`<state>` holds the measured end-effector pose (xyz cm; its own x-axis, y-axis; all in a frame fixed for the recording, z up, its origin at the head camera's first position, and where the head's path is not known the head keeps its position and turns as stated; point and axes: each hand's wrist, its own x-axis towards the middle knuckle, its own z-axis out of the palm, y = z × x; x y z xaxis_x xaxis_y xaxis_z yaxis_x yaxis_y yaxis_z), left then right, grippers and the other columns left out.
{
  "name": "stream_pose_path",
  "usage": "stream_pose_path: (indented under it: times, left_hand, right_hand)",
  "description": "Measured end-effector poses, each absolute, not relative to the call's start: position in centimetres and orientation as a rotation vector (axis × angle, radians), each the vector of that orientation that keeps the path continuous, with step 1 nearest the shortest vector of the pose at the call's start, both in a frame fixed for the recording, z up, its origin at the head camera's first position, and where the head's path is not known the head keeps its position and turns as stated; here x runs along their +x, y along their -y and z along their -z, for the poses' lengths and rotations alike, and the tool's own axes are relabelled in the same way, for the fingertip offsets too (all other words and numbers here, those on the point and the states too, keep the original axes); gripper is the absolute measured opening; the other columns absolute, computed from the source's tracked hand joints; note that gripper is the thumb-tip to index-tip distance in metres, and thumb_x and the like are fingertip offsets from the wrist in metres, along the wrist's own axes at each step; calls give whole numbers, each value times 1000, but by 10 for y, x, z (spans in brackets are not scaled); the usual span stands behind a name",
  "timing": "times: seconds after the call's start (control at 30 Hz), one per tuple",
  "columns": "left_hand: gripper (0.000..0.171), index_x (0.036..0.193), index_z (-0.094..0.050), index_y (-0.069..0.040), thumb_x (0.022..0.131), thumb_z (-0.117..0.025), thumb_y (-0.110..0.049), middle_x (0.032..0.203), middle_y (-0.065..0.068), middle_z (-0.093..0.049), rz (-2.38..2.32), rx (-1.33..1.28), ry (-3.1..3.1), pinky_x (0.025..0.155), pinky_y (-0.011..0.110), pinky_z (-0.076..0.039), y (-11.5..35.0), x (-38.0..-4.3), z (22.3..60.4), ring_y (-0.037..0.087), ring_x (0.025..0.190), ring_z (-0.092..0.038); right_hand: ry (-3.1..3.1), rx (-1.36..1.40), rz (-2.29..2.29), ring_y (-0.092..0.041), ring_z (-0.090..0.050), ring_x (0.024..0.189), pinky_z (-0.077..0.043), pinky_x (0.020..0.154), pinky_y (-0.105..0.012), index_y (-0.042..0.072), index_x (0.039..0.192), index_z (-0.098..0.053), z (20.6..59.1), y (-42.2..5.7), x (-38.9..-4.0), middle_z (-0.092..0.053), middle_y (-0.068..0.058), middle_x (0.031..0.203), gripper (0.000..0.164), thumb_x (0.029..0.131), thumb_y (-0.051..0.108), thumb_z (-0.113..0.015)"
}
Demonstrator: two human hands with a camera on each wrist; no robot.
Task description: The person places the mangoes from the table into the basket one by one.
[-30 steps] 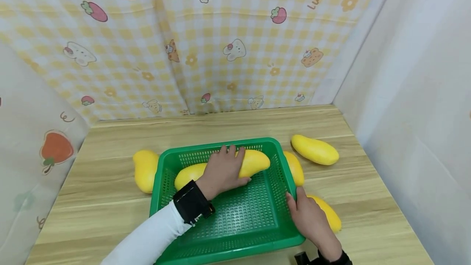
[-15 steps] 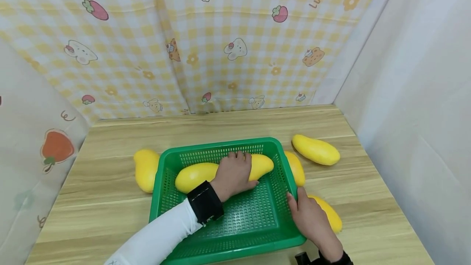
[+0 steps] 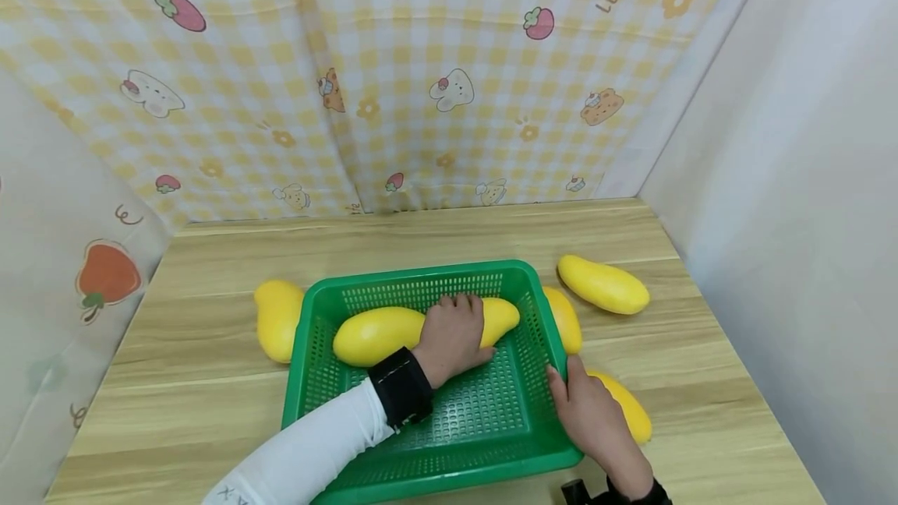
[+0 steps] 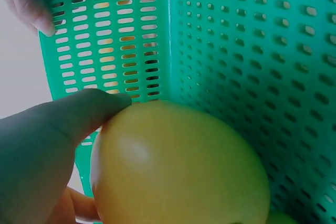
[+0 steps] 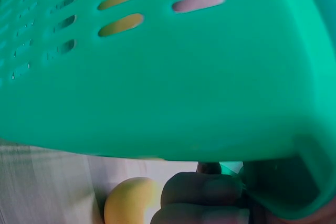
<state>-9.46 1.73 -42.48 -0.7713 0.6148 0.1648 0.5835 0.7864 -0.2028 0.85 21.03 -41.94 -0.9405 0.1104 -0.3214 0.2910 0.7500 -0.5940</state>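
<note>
A green plastic basket point(image 3: 421, 273) with slotted walls stands on the table. Inside it my left hand point(image 3: 452, 340) grips a yellow mango point(image 3: 500, 319) from above, near the back wall. In the left wrist view its thumb lies along the top of that mango point(image 4: 178, 166). A second yellow mango point(image 3: 379, 336) rests in the basket, to the left of the hand. My right hand point(image 3: 592, 411) holds the basket's right rim, thumb on the inner side. In the right wrist view its fingers point(image 5: 202, 192) curl under the basket's rim point(image 5: 320, 129).
Right of the basket lie a mango point(image 3: 603, 284) at the back, one against the wall point(image 3: 563, 322), and one partly behind my right hand point(image 3: 624, 405). Another mango point(image 3: 277, 322) sits at the left wall. A checked cloth point(image 3: 393, 100) hangs behind the wooden table point(image 3: 210, 271).
My left hand has moved right and a little nearer to me with its mango, which sits lower in the basket. More of the left mango shows. My right hand stays on the rim.
</note>
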Motion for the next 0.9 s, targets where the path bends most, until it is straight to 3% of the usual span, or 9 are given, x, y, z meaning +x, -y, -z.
stream_pose_path:
  times: [0.23, 0.9]
  left_hand:
    - [82, 120, -61, 1, 74, -65, -68, 98, 17, -66, -247, -894, 2817, 54, 32, -52, -23, -93, 428, 26, 76, -63]
    - [85, 117, -61, 0, 73, -63, -73, 95, 16, -66, -223, -825, 2891, 54, 31, -51, -28, -92, 432, 25, 74, -63]
  right_hand:
    - [-2659, 316, 1001, -15, -51, 52, -43, 46, -31, 2, 104, -45, 420, -209, 8, -47, -5, 65, 32, 103, 34, -40]
    - [-2676, 324, 989, -15, -51, 53, -42, 46, -31, 3, 105, -46, 420, -210, 8, -48, -6, 65, 29, 103, 32, -41]
